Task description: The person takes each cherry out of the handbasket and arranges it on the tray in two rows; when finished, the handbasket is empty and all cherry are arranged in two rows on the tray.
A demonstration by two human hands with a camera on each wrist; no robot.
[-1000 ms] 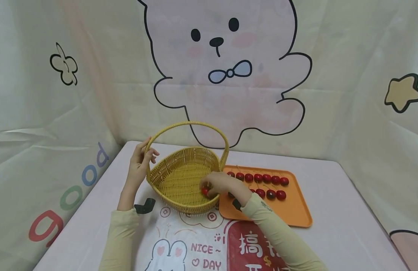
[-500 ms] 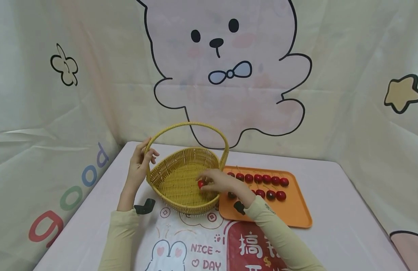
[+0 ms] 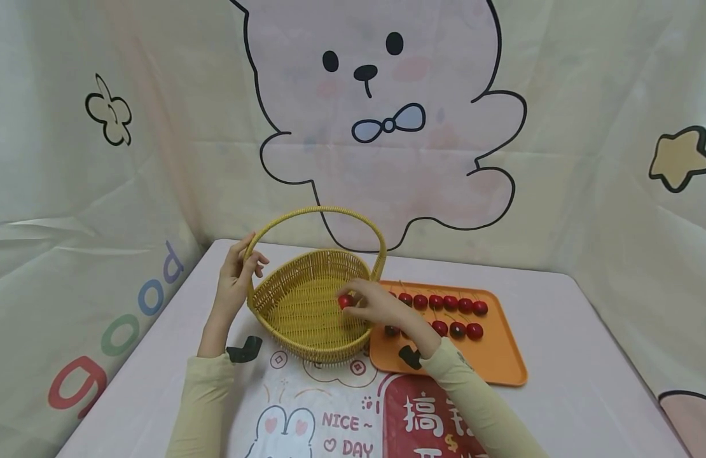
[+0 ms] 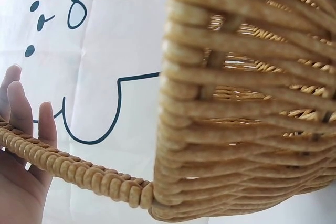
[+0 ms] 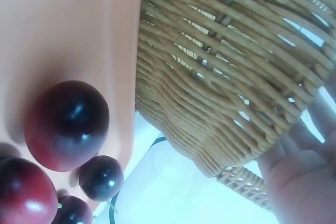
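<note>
A yellow wicker basket (image 3: 298,346) with a tall hoop handle (image 3: 324,208) stands on the table. My left hand (image 3: 235,272) holds the handle low on its left side; in the left wrist view, fingers (image 4: 20,106) show behind the woven handle. Over the right part of the basket, my right hand (image 3: 374,303) pinches a red cherry (image 3: 345,301) between thumb and fingers. The right wrist view catches part of that hand (image 5: 302,182) behind the basket wall (image 5: 210,72), but not the pinched cherry. Whether the cherry touches the basket floor I cannot tell.
An orange tray (image 3: 502,356) lies against the basket's right side, bearing two rows of cherries (image 3: 450,302), partly hidden by my right forearm. Dark red cherries (image 5: 68,124) are close up in the right wrist view. A printed cloth (image 3: 307,413) covers the table front.
My right hand, with the cherry, has shifted toward the back of the basket, first slightly left, then slightly right. My left hand and the basket have stayed put.
</note>
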